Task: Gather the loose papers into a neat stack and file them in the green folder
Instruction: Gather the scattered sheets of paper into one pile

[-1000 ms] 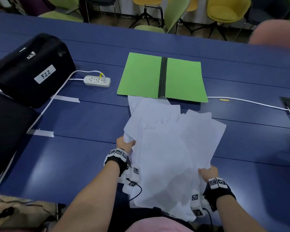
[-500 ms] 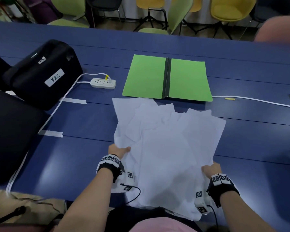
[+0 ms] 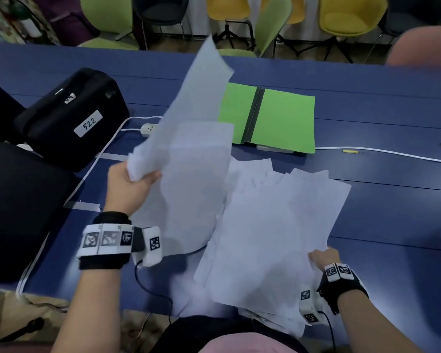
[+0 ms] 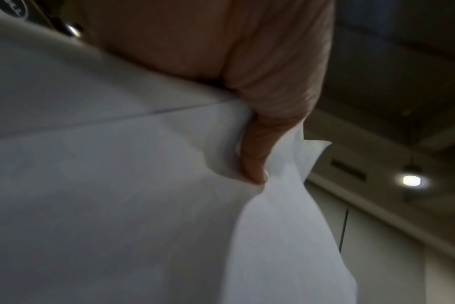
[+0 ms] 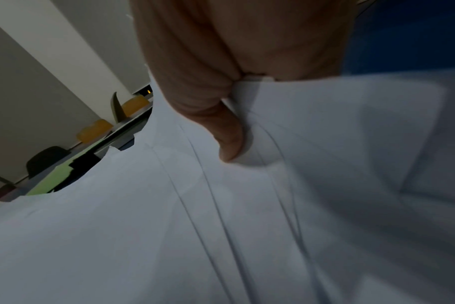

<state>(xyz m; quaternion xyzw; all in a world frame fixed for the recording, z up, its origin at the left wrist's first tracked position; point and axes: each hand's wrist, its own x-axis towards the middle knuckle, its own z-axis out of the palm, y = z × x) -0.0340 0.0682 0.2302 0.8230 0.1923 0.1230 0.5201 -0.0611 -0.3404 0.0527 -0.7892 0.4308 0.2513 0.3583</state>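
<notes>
Above left grip, papers (raised)

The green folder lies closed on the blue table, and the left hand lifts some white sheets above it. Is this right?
Not quite: the green folder lies open, both covers flat with the dark spine between them, as the head view shows. The rest holds: it is on the blue table, and the left hand lifts white sheets.

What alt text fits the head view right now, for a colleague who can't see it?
Head view: the left hand holds several white sheets raised above a blue table, while the right hand grips the near edge of a fanned paper pile. An open green folder lies beyond the pile.
</notes>
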